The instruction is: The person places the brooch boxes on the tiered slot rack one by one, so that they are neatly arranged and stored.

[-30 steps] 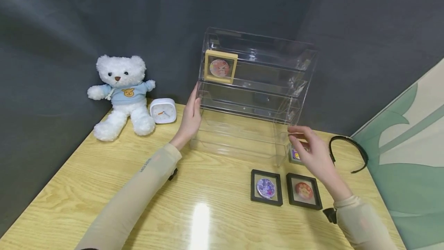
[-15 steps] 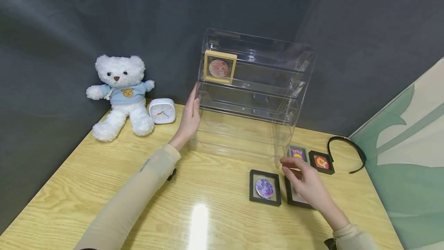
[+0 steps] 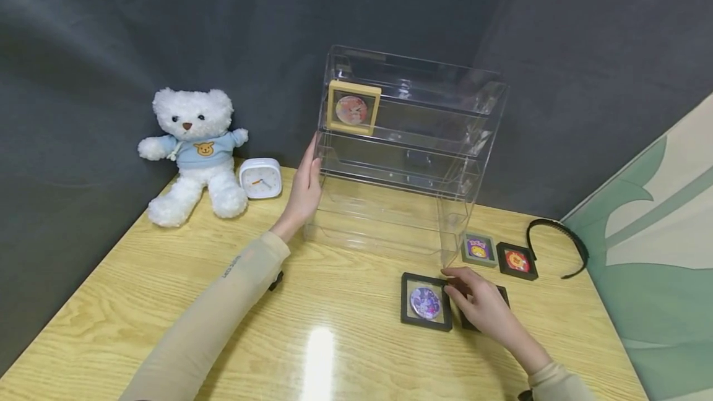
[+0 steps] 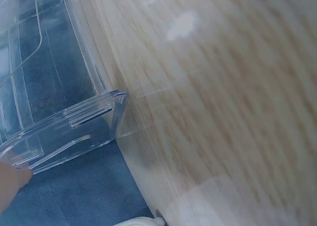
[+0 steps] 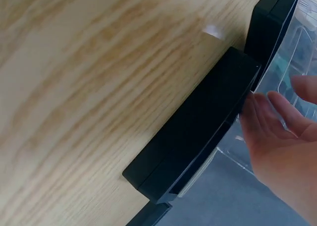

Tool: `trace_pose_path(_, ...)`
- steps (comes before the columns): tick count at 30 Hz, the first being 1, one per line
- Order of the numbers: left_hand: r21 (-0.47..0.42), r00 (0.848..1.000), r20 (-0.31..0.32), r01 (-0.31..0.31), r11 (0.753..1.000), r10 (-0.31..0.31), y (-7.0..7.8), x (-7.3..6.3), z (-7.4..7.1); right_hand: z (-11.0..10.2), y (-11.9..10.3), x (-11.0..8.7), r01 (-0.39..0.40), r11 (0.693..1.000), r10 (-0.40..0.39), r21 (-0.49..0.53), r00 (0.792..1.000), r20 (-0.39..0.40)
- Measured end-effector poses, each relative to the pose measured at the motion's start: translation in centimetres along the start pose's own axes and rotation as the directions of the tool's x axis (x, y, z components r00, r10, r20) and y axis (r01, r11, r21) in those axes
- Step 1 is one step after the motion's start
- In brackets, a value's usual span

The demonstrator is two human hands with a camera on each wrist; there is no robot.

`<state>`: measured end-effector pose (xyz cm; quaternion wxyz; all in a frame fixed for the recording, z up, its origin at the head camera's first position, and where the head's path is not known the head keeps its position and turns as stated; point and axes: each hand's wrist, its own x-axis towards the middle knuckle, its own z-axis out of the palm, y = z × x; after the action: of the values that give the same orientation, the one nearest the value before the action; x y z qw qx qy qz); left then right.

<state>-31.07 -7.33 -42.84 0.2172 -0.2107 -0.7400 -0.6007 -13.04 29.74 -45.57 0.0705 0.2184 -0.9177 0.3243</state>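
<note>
In the head view my left hand (image 3: 303, 194) rests with straight fingers against the left side of a clear acrylic display rack (image 3: 390, 141); its fingertip shows at the rack's edge in the left wrist view. My right hand (image 3: 481, 302) hovers low over the table, fingers loosely bent, fingertips right at the right edge of a black square frame (image 3: 409, 320) holding a purple round badge (image 3: 425, 303). Beneath this hand lies a second black frame (image 3: 504, 294), mostly hidden. A yellow frame (image 3: 375, 110) with a pink badge stands on the rack's upper left.
Right of the rack lie a grey-green frame (image 3: 469, 257) and a small black frame (image 3: 518, 274) with a red picture, near a black headband (image 3: 579, 243). A white teddy bear (image 3: 192, 113) and a white clock (image 3: 262, 178) stand at the left. Dark curtain hangs behind.
My right hand has come down from the rack's right side towards the black frames, uncovering the grey-green frame and the small black one. The left hand stays at the rack.
</note>
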Motion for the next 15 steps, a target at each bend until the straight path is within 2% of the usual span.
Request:
trace_pose_path(1,-0.003,1.0,0.002,0.003,1.0,-0.003,0.59,-0.08,-0.04,0.02,0.03,-0.01,0.004,1.0,-0.004,-0.006,1.0,0.001)
trace_pose_path(6,0.005,1.0,0.009,0.012,1.0,-0.012,0.77,-0.15,-0.14,-0.22,-0.19,0.03,-0.02,0.999,0.021,-0.04,1.0,0.02)
trace_pose_path(8,0.014,1.0,0.011,0.011,1.0,-0.011,0.17,-0.11,-0.15,-0.34,-0.34,0.08,-0.043,0.997,0.045,-0.059,0.998,0.034)
trace_pose_path(15,0.018,1.0,0.017,0.011,1.0,-0.012,0.08,-0.13,-0.12,-0.19,-0.51,0.47,-0.056,0.986,0.067,-0.159,0.996,0.063)
